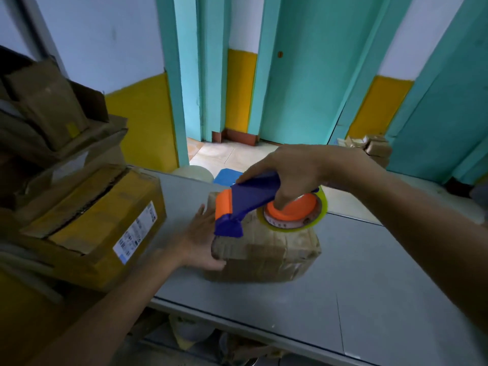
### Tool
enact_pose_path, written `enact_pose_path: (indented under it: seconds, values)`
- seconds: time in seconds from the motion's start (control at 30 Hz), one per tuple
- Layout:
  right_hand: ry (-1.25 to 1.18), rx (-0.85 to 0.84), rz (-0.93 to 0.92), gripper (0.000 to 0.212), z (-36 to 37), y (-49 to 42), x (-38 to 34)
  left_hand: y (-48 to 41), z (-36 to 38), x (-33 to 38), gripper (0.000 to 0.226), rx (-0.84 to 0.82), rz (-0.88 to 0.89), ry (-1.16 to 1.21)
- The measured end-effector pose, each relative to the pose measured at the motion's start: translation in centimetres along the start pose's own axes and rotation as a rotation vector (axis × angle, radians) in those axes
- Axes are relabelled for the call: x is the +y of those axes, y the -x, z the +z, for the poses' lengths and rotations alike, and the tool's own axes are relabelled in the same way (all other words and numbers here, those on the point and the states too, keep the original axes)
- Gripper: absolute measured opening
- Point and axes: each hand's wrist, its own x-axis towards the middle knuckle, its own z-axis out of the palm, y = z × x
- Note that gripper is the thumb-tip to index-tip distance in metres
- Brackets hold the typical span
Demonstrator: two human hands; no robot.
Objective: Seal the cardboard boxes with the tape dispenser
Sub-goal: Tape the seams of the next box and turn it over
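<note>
Your right grip (pixel 291 169) is curled round the handle of the tape dispenser (pixel 250 198). Its blue-and-orange head rests on top of the cardboard box (pixel 264 252), directly below that grip. Your left grip (pixel 200 241) lies spread, fingers straight, pressed against the box's left side. The box sits on the grey table (pixel 369 286). A yellow carton (pixel 105 223) lies just left of the left grip.

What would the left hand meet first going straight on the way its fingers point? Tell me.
Probably nothing: the left hand lies against the cardboard box's left side, fingers pointing along it toward bare table. The tape dispenser's head hangs close above; depth unclear.
</note>
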Motion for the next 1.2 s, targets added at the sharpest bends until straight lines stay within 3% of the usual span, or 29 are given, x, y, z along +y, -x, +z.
enact_pose_path:
  seconds: [0.1, 0.2, 0.37, 0.47, 0.53, 0.6, 0.67, 0.73, 0.8, 1.07, 1.2]
  values:
    - [0.093, 0.119, -0.046, 0.071, 0.3, -2.2, 0.0, 0.0, -1.0, -1.8, 0.091, -0.051, -0.136, 0.071]
    - [0.067, 0.193, -0.070, 0.076, 0.9, -3.8, 0.6, 0.2, -2.9, -3.8, 0.089, 0.082, -0.316, 0.480]
    - [0.024, 0.262, -0.069, 0.085, 1.2, -5.4, 1.4, -0.9, -6.0, -4.4, 0.026, 0.150, -0.658, 1.115]
    - [-0.041, 0.245, -0.058, 0.091, 1.3, -5.3, 1.5, -1.0, -7.2, -4.2, 0.025, 0.132, -0.659, 1.544]
    - [-0.075, 0.254, -0.056, 0.086, 1.1, -4.7, 1.6, -1.2, -7.3, -3.9, 0.024, 0.119, -0.662, 1.651]
    - [-0.118, 0.249, -0.035, 0.077, 0.8, -3.9, 1.8, -1.4, -6.6, -3.3, 0.016, 0.114, -0.695, 1.487]
    - [-0.163, 0.222, 0.008, 0.075, 0.8, -3.3, 2.4, -1.3, -5.1, -3.4, 0.013, 0.090, -0.680, 0.992]
    - [-0.179, 0.208, 0.045, 0.076, 1.0, -3.2, 3.1, -0.9, -3.8, -3.8, 0.050, 0.024, -0.555, 0.645]
    - [-0.170, 0.195, 0.079, 0.075, 1.5, -3.4, 3.6, -0.8, -3.0, -4.0, 0.075, -0.028, -0.451, 0.548]
    - [-0.122, 0.145, 0.090, 0.077, 5.4, -5.7, 3.7, -0.7, -1.5, -4.6, 0.036, 0.141, -0.376, 0.498]
    - [-0.113, 0.145, 0.070, 0.078, 5.5, -6.2, 3.9, -1.3, -2.1, -4.0, 0.033, 0.131, -0.539, 0.886]
